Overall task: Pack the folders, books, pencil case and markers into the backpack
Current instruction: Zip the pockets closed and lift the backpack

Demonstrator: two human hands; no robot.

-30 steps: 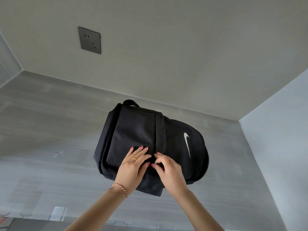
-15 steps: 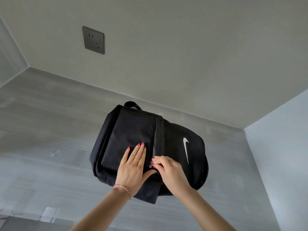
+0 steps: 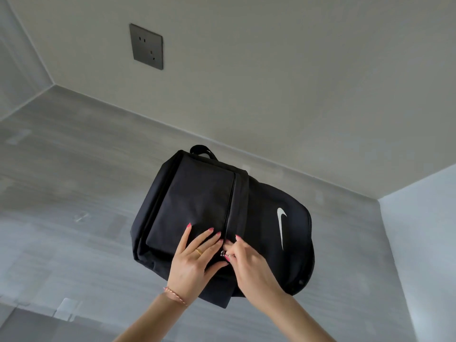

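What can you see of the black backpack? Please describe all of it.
The black backpack lies flat on the grey surface, front side up. It looks like matte woven fabric, with a white swoosh logo, a carry loop at the far end and a front pocket whose zipper line looks closed. The left hand rests flat on the pocket; the right hand pinches the small metal zipper pull.

A plain indoor room: grey countertop (image 3: 74, 169) meeting a bare wall with a socket plate (image 3: 146, 46).
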